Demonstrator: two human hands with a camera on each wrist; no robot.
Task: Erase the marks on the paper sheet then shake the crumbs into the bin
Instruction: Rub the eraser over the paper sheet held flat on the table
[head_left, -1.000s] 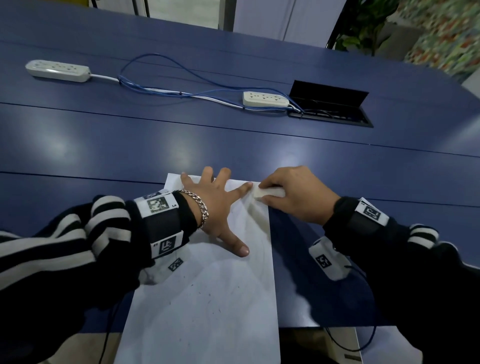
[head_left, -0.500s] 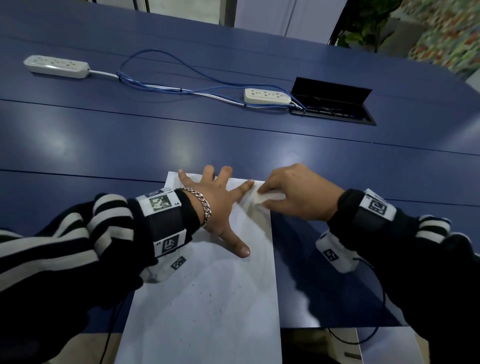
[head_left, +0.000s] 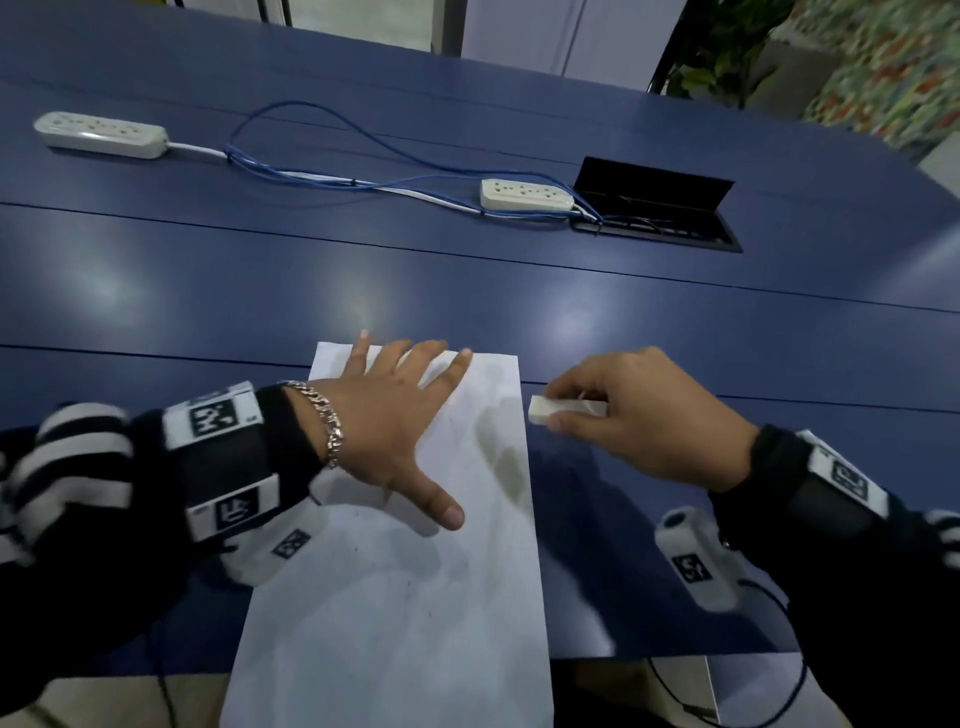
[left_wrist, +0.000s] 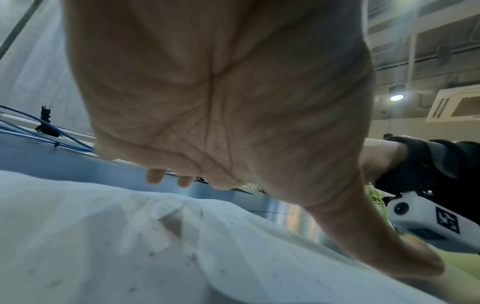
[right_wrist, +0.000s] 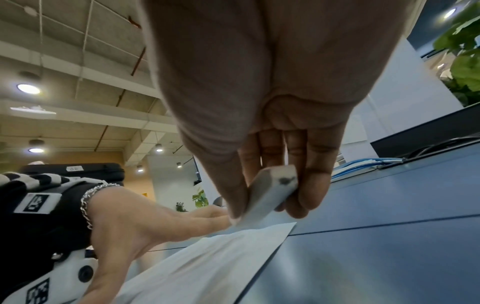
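A white paper sheet (head_left: 415, 597) lies on the blue table (head_left: 467, 291), its near end hanging over the table's front edge. Small dark crumbs speckle the paper sheet (left_wrist: 182, 257). My left hand (head_left: 395, 415) lies flat on the sheet's far end with fingers spread. My right hand (head_left: 639, 415) pinches a white eraser (head_left: 563, 408) just right of the sheet's right edge, off the paper. In the right wrist view the eraser (right_wrist: 270, 191) shows a dark smudge on its end, held between thumb and fingers of the right hand (right_wrist: 272, 164) above the sheet's corner (right_wrist: 283, 228).
Two white power strips (head_left: 98, 135) (head_left: 524, 193) joined by blue cables (head_left: 332, 176) lie at the far side. An open black cable hatch (head_left: 654, 208) sits far right. A white box (head_left: 753, 691) shows below the table's front edge. No bin is visible.
My right hand has pulled the eraser off the sheet's top right corner, moving right onto the bare table. The left hand stays spread on the paper.
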